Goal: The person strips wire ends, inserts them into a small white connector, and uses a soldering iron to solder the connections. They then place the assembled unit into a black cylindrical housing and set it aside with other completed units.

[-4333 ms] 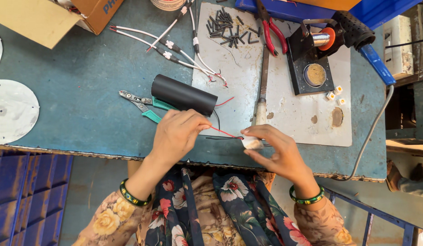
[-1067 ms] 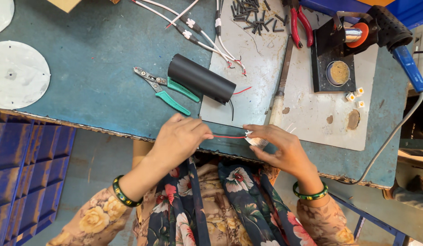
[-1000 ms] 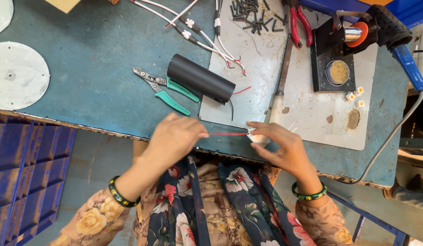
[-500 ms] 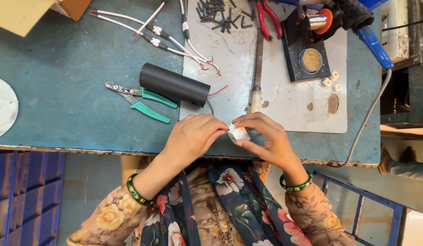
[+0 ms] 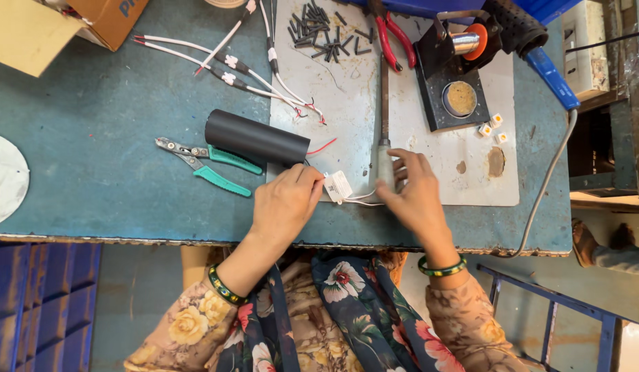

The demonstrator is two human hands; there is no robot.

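Left hand (image 5: 286, 207) grip pinched on small white connector block (image 5: 338, 186) at surface (image 5: 92, 172) front edge. Right hand (image 5: 412, 193) grip closing around soldering iron handle (image 5: 383, 164), beside black tube (image 5: 256, 138) and green pliers (image 5: 209, 164).

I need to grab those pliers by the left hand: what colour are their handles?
Teal green, seen in the head view: the pliers lie left of the left hand.

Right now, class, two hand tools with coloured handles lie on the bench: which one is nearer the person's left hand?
The green-handled pliers, lying beside the black tube, just past the left hand. The red-handled pliers sit at the far edge.
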